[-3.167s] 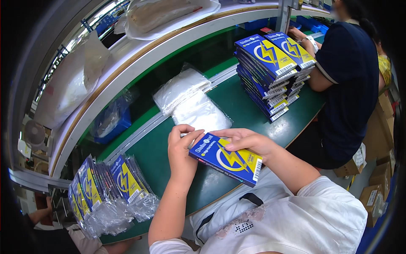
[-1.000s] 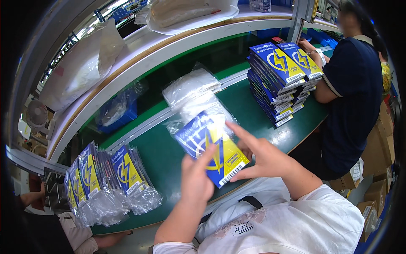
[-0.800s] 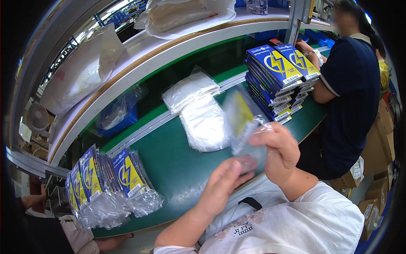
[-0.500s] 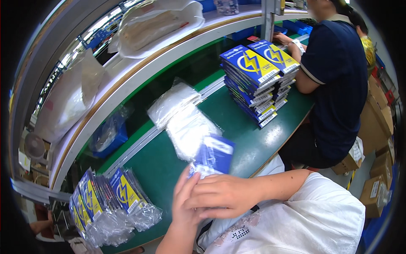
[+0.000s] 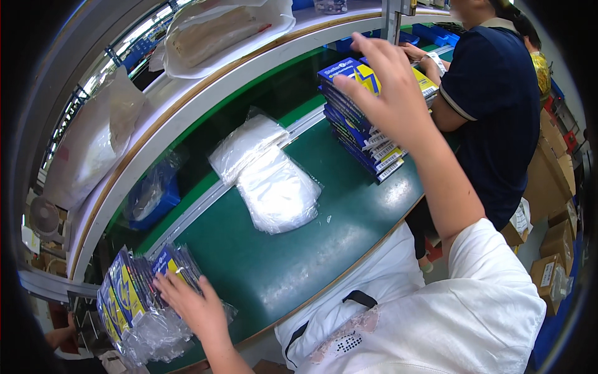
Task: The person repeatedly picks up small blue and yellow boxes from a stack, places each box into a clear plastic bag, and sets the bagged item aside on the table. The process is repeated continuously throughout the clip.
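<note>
My right hand [image 5: 395, 93], fingers spread, is raised over the tall stacks of flat blue-and-yellow boxes [image 5: 349, 118] at the right of the bench; it covers part of their tops. Whether it touches them I cannot tell. At the lower left, my left hand [image 5: 194, 305] lies with fingers apart against the near row of plastic-bagged boxes [image 5: 128, 290], with nothing gripped in it. These bagged boxes stand on edge in two rows, their loose clear plastic bunched at the near side. Between my hands, two overlapping piles of clear plastic bags [image 5: 277, 193] lie on the bench.
The green bench top [image 5: 299, 262] curves along my front. Behind it runs a raised shelf [image 5: 212, 87] with large plastic sacks. A blue bin [image 5: 159, 202] with clear plastic stands below that shelf. A co-worker in a dark shirt [image 5: 492, 118] sits at the right, beside cardboard boxes [image 5: 551, 274].
My hands have parted from the blue box in plastic they held together. The left has moved to the bagged row, where a box now hides behind it; the right has reached up to the stacks.
</note>
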Demonstrator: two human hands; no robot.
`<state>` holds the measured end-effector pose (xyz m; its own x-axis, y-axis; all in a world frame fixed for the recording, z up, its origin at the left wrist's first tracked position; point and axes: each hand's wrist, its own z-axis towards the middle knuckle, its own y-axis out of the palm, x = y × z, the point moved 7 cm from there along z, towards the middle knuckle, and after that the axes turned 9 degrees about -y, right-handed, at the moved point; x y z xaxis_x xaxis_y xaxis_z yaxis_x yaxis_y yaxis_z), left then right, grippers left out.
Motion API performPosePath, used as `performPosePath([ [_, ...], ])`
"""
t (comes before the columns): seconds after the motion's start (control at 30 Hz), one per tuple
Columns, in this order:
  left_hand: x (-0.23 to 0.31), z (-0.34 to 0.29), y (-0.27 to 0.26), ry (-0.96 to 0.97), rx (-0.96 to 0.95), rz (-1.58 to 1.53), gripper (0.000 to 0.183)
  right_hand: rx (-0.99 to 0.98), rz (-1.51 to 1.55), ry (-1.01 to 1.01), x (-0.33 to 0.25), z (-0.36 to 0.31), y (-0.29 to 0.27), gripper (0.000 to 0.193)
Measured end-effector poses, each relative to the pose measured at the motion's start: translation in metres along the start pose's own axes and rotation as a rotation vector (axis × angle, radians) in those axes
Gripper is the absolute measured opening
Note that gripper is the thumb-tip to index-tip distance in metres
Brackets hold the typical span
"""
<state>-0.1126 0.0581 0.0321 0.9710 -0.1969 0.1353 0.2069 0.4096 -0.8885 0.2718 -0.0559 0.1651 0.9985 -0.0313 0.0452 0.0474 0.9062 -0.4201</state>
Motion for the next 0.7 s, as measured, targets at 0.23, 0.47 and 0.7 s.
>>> performPosePath([
  [0.23,0.138,-0.018,0.004,0.604,-0.294,-0.36,0.041,-0.622,-0.24,0.15,0.026,-0.029,0.05,0.06],
  [0.47,0.168,0.002,0.046,0.792,-0.269,-0.339,0.033,-0.504,0.365,0.192,-0.023,-0.017,0.012,0.07],
  [0.7,0.166,0.009,0.026,0.512,-0.265,-0.722,0.025,-0.515,1.937,1.305,-0.07,-0.129,0.073,0.055],
])
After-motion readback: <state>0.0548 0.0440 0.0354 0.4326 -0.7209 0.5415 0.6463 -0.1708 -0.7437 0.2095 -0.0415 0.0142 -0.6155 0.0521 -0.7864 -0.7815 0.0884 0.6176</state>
